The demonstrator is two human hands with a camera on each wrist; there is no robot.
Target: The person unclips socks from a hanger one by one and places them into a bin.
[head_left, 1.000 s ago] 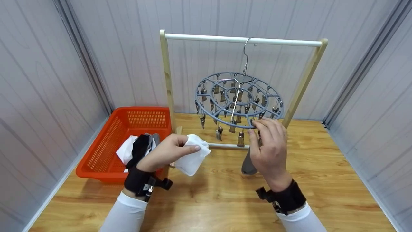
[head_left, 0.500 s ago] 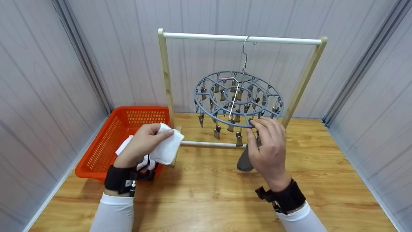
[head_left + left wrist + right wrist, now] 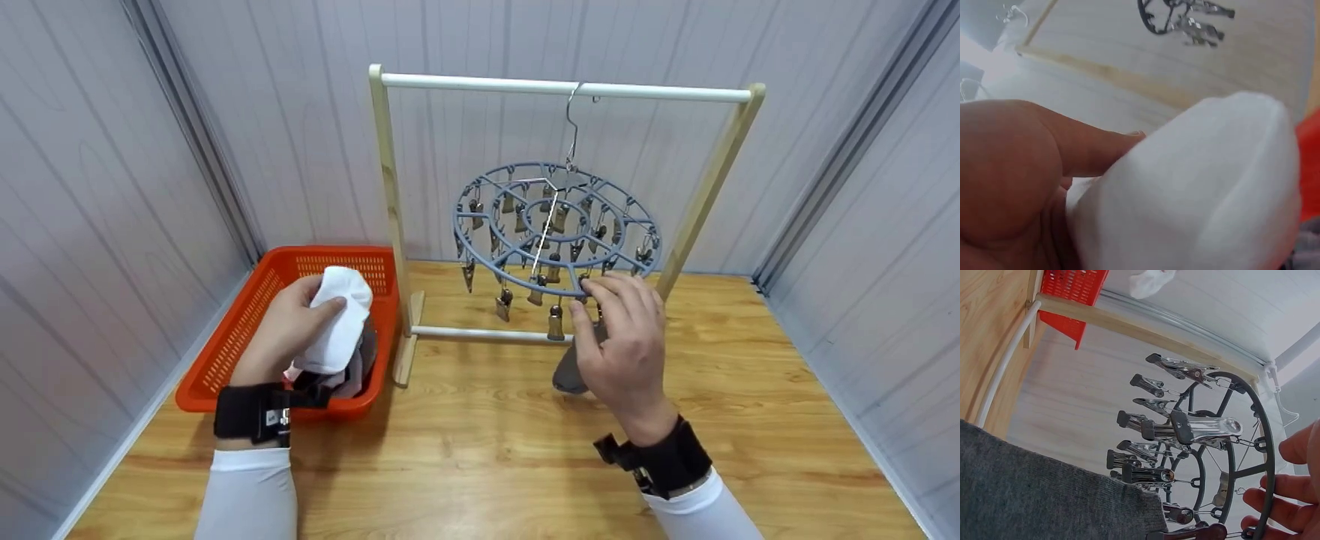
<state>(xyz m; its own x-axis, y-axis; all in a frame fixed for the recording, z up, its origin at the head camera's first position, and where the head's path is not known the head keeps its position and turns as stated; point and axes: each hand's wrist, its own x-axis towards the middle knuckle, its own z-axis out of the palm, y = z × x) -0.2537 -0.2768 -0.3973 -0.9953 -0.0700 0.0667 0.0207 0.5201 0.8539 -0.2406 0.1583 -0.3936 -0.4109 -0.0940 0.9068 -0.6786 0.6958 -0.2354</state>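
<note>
I see my right hand curled at the front rim of the round clip hanger — a grey sock hangs under it. My left hand grips a white sock above the orange basket of socks, left on the counter.

white sock bunched, grey sock hanging
</note>
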